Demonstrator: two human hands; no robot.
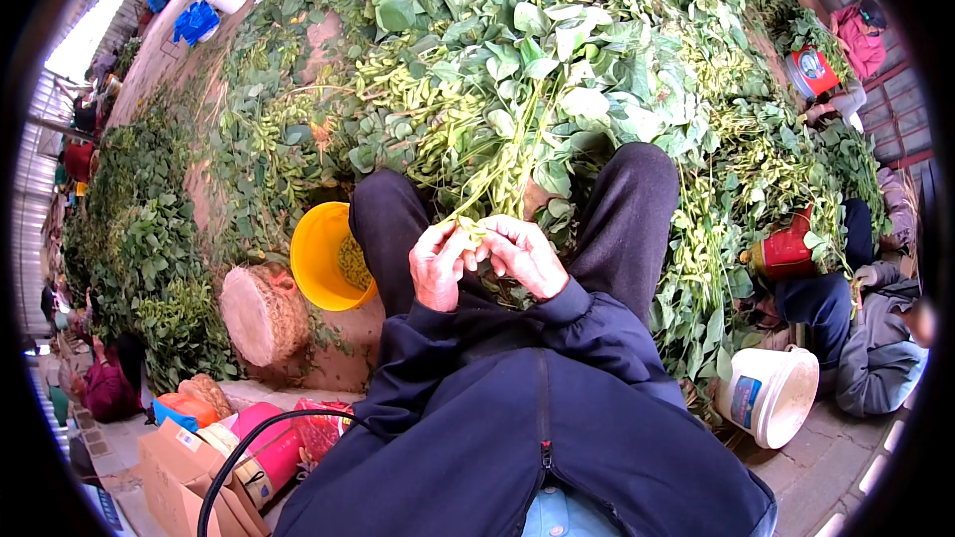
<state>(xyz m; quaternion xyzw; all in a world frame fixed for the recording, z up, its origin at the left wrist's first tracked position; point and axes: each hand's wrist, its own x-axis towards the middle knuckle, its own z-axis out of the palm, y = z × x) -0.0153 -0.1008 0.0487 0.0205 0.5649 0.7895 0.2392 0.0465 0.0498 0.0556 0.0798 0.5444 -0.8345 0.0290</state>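
Between the knees, the left hand and right hand together pinch a yellow-green bean pod, seemingly mid-shelling, which next calls for gentle thumb pressure, beside a yellow bucket and before heaped bean plants.

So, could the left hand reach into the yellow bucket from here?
Probably yes: the yellow bucket stands uncovered nearby, though the left leg lies between, so the left hand would have to pass over it.
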